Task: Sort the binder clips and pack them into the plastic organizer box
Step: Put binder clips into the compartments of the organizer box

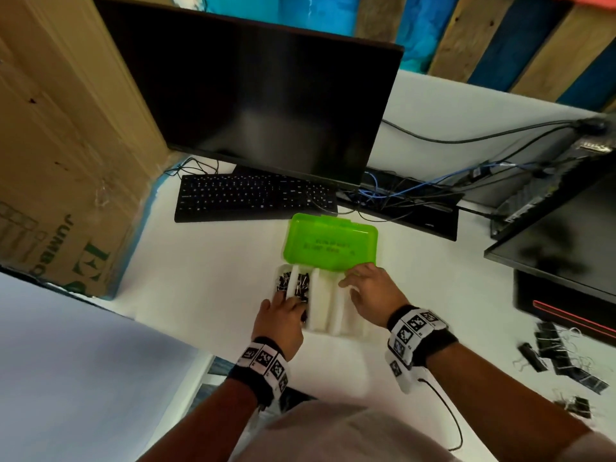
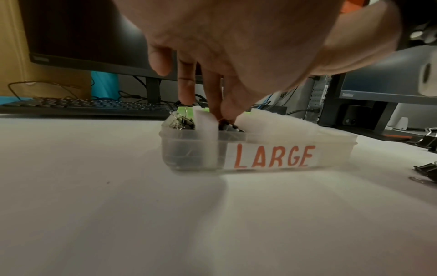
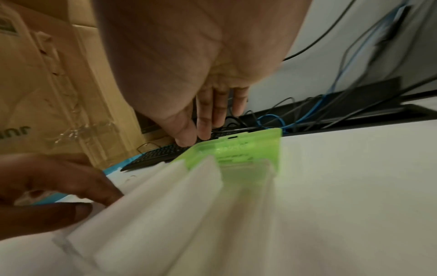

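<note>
The organizer box lies open on the white desk, its green lid folded back. White dividers split the clear base, which carries a "LARGE" label. Small black binder clips fill the leftmost compartment, and more clips lie in the second. My left hand reaches straight-fingered down onto the second compartment's clips, fingertips touching them. My right hand hovers flat over the box's right side, fingers straight near the lid, holding nothing.
Several large loose binder clips lie on the desk to the right. A keyboard and monitor stand behind the box, with tangled cables and a second monitor on the right. A cardboard box stands left.
</note>
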Tool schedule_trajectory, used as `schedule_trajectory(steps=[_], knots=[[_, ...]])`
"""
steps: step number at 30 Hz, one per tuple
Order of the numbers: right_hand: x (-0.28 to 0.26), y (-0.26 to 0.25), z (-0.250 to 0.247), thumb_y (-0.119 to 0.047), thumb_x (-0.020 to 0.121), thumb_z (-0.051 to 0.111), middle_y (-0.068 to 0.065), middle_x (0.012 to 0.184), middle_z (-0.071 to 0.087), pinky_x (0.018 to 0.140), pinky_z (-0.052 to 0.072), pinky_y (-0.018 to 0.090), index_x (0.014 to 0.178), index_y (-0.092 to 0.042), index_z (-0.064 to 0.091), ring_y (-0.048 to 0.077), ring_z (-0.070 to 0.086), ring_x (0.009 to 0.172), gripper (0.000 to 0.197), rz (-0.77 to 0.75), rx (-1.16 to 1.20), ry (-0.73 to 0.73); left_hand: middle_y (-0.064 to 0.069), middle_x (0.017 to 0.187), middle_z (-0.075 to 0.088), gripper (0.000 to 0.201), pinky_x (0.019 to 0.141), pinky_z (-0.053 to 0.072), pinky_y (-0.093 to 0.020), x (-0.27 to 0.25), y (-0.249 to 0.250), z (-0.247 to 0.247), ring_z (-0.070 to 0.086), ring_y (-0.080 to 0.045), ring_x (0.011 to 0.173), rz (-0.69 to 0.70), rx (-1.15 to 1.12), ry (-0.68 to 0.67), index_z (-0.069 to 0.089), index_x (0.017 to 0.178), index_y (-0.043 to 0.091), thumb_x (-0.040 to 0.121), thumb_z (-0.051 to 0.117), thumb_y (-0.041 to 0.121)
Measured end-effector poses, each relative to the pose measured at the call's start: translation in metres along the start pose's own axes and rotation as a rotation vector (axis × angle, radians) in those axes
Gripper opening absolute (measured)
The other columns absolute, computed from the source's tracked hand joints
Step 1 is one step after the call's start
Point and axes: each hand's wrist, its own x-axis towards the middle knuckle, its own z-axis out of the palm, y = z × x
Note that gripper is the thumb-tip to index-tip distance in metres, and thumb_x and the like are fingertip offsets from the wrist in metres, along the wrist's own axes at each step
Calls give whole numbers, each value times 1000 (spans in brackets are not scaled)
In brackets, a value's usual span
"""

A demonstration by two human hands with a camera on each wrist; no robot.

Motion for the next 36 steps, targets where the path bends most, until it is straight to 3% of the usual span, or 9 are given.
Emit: schedule_trajectory(steps=[3,7,11,14,17,20,25,29,36], knots=[[-20,18,-3,-9,84,53,-3,114,63,97,39,32,108,-24,66,20,49,113,31,37,69,-69,5,132,53,44,92,36,-41,1,2,1,40,-26,122,-11,-39,32,54,122,21,79,47,11],[-42,27,-11,-7,84,49,-2,106,64,92,43,32,104,-25,68,18,53,104,32,104,111,-170,0,107,67,30,74,48,-41,6,8,-1,57,-30,99,-47,-103,249,67,102,20,75,54,14],[-71,41,-16,-12,77,47,-9,96,61,81,47,28,84,-31,68,15,59,91,29,287,171,-360,-3,114,63,34,88,48,-42,21,26,-5,56,-30,104,51,-246,300,64,109,17,76,61,7],[-93,48,-14,-27,74,61,-12,98,54,83,47,29,94,-33,63,13,55,92,21,333,130,-592,-5,116,59,32,97,46,-39,29,46,-1,53,-27,108,195,-378,214,63,111,12,81,56,3],[-110,49,-4,-40,70,74,-7,109,52,89,46,33,103,-27,57,18,55,99,39,314,88,-713,-5,118,56,30,102,41,-36,29,69,10,48,-23,112,319,-382,116,61,114,11,86,51,6],[-115,47,13,-26,78,67,-1,117,54,89,44,32,103,-21,59,23,55,107,27,262,22,-642,-4,120,53,31,105,37,-30,24,90,20,47,-19,114,423,-391,27,59,117,12,89,48,8],[-119,57,15,-4,78,60,-4,97,65,82,45,20,94,-14,70,12,60,92,21,354,339,-414,-5,123,52,32,102,40,-28,19,124,32,54,-21,110,483,-394,-174,56,121,13,89,54,12],[-135,75,9,2,75,60,-6,88,61,81,53,31,92,-23,66,12,61,80,30,392,488,-272,-9,122,51,34,99,41,-31,23,144,40,55,-25,108,431,-369,-229,54,121,11,87,60,13],[-152,103,18,-24,83,65,-1,111,57,90,42,29,100,-27,67,17,53,106,17,496,164,-356,-18,112,58,22,92,45,-35,35,157,48,56,-33,103,396,-267,-388,63,110,7,90,56,12]])
